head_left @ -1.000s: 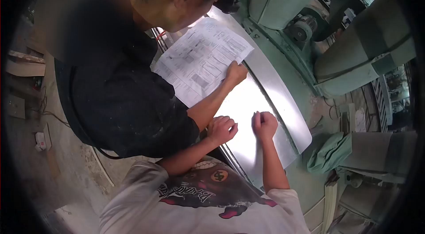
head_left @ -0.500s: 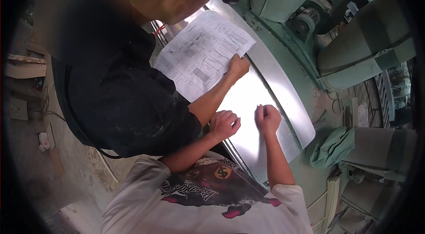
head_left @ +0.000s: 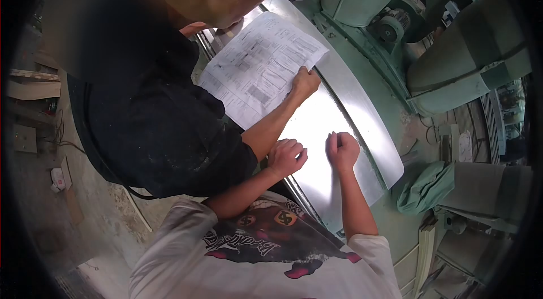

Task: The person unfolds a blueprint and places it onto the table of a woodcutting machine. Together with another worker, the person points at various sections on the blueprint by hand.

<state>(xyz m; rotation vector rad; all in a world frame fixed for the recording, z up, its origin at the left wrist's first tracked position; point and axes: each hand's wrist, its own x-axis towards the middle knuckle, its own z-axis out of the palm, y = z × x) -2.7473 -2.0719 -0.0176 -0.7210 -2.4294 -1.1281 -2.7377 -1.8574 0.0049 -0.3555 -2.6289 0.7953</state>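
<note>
My left hand (head_left: 287, 157) rests at the near edge of a shiny metal table (head_left: 314, 123), its fingers loosely curled in and nothing seen in them. To its right, my right hand (head_left: 343, 152) lies on the same metal surface in a loose fist, and no object shows in it. Just beyond both hands is a large printed sheet of paper (head_left: 266, 67) with drawings and tables. A co-worker's hand (head_left: 305, 83) grips the sheet's right edge; my hands are apart from it.
A co-worker in dark clothes (head_left: 153, 112) leans over the table from the left. A dark slot (head_left: 345, 112) runs along the metal table. Green machinery with a motor (head_left: 390, 27) stands behind on the right. A green cloth bag (head_left: 427, 186) lies at the right.
The co-worker's head has shifted slightly left, and part of another hand now shows below the chin. The paper has moved very little. Both my hands have stayed in place.
</note>
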